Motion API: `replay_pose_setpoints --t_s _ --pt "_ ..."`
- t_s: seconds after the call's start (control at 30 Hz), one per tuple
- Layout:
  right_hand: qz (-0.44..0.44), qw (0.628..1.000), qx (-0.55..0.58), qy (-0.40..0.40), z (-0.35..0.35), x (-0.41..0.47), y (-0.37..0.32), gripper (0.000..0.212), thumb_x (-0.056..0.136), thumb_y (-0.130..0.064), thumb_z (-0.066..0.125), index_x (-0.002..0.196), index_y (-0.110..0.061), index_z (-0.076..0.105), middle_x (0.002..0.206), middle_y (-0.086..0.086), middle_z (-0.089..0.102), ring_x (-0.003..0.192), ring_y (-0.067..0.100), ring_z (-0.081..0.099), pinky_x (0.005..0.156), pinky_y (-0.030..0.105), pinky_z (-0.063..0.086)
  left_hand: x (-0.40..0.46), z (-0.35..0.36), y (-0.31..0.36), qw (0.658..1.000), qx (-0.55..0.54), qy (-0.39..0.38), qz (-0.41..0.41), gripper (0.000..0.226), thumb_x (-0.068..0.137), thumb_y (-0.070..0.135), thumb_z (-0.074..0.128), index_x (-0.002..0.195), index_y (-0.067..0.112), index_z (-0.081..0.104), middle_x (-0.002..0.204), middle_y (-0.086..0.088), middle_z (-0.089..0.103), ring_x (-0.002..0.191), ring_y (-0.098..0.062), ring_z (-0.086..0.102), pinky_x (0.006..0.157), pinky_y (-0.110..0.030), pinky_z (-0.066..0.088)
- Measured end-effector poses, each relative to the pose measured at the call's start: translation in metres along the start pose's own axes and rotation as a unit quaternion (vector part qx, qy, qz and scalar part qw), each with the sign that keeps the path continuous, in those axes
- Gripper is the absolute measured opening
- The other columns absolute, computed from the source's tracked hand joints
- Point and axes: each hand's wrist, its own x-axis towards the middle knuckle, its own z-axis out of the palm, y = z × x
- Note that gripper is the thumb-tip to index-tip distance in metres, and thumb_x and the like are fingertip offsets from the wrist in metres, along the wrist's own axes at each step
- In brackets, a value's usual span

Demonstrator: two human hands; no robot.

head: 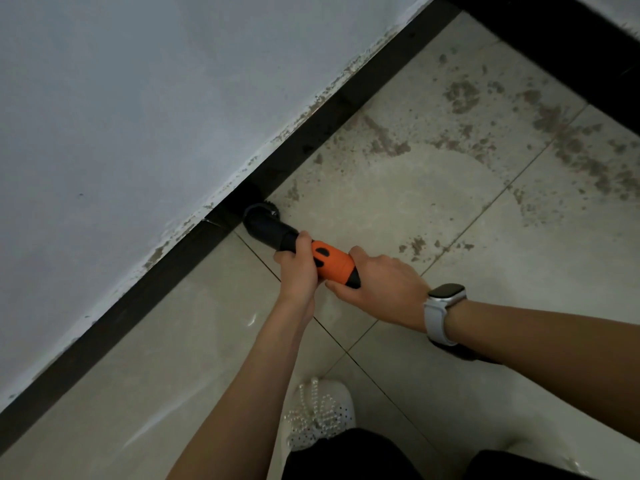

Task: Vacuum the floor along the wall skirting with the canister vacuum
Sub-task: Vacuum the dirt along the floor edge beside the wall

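Observation:
An orange vacuum handle (331,261) with a black round brush nozzle (260,218) points at the black wall skirting (166,271). The brush end touches the floor right against the skirting. My left hand (297,268) is wrapped around the front of the handle where orange meets black. My right hand (377,289) grips the handle's rear end; a white-strapped watch sits on that wrist. The canister and hose are out of view.
Beige floor tiles (398,188) carry patches of brown dirt to the upper right, with a cleaner swept arc near the nozzle. A white wall (121,116) rises above the skirting. A dark edge (554,46) crosses the top right. My white beaded shoe (318,414) stands below.

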Motion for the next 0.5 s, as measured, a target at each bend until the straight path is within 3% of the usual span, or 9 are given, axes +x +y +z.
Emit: replay_pose_setpoints --t_s 0.27,0.5 --pt "0.006 0.999 0.033 0.005 -0.010 0.008 0.015 0.043 0.090 -0.054 0.051 0.103 -0.013 0.042 0.074 -0.001 0.049 0.067 0.023 0.057 0.060 0.032 0.047 0.002 0.020 0.007 1.000 0.021 -0.013 0.003 0.033 0.098 0.031 0.043 0.117 0.009 0.028 0.087 -0.005 0.050 0.080 -0.015 0.054 0.076 -0.036 0.049" --pt "0.030 0.998 0.038 0.030 -0.016 0.007 0.025 0.040 0.090 -0.052 0.051 0.098 -0.015 0.039 0.067 -0.005 0.044 0.063 0.021 0.052 0.055 0.030 0.040 0.008 0.036 0.010 0.998 0.037 -0.038 0.012 0.035 0.097 0.031 0.044 0.119 0.010 0.027 0.088 -0.004 0.051 0.082 -0.015 0.054 0.085 -0.039 0.050"
